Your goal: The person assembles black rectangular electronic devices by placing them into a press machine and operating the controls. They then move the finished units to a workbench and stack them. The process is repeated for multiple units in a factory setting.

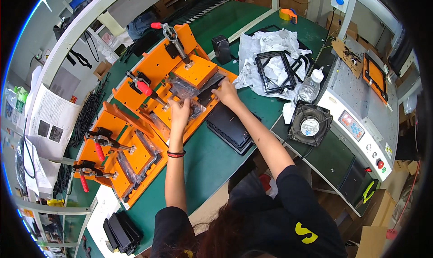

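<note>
An orange clamping fixture (155, 75) stands on the bench with a black part under clear plastic film (185, 89) in it. My right hand (227, 93) closes its fingers on the edge of a black flat part (205, 97) at the fixture's near right end. My left hand (179, 111) is curled beside the middle orange press block (166, 113), just under a toggle clamp with a red handle (144, 88); what its fingertips hold is hidden. Another red-handled toggle clamp (176, 39) sits above the far orange block (195, 72). Stacked black panels (231, 128) lie near my right forearm.
A second orange fixture (131, 156) stands at left. Right lie black frames (276, 73) on white wrapping, a clear bottle (310, 87), a small fan (310, 125) and a machine with a display (352, 125). More black parts (122, 233) lie at the lower left.
</note>
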`<state>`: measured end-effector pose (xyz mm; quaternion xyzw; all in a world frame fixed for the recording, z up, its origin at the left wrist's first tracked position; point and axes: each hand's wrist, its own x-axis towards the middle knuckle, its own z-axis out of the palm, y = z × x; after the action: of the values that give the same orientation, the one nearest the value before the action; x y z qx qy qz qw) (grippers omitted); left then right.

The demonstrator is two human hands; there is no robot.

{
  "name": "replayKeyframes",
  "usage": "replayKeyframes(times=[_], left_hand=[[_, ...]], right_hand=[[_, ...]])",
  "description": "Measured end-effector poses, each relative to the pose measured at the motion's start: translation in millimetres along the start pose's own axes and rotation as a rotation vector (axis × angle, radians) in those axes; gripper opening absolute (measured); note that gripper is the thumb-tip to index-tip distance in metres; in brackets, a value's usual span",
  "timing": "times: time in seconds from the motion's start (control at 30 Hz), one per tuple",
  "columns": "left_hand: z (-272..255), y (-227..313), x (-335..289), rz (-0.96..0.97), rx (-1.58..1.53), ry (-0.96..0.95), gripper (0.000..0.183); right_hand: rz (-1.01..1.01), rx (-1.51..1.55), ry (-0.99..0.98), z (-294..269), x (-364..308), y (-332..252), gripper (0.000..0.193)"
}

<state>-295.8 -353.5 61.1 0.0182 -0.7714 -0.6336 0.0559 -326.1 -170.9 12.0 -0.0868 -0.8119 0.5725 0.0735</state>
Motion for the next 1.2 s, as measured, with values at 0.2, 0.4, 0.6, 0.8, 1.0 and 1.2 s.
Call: replayKeyframes(times=[0.2,0.4,0.6,0.8,1.0,1.2], left_hand=[[2,2,13,-0.399,-1.016,-0.207,0.022],[-1,2,26,-0.574,-1.177,-0.285,0.026],[-8,-3,25,-0.641,-1.381,-0.255,0.045],[6,-6,42,-0.565,-1.460,-0.368,0.062],[15,-8,63,-0.486,-1.398,-0.399,0.046],[24,-17,88,-0.340,-1.356,-0.425,0.038]], right_hand=[[-0.071,-0.222,0.084,7,8,6,0.039],[0.043,-0.043,0.051,13,19,10,0.025],[-0.075,-0.047,0.189,4,-5,-6,0.024],[-0.076,0.177,0.189,-2,-1,20,0.021],[0.030,0.464,0.230,2,-3,15,0.028],[0.189,0.473,0.166,1,2,14,0.028]])
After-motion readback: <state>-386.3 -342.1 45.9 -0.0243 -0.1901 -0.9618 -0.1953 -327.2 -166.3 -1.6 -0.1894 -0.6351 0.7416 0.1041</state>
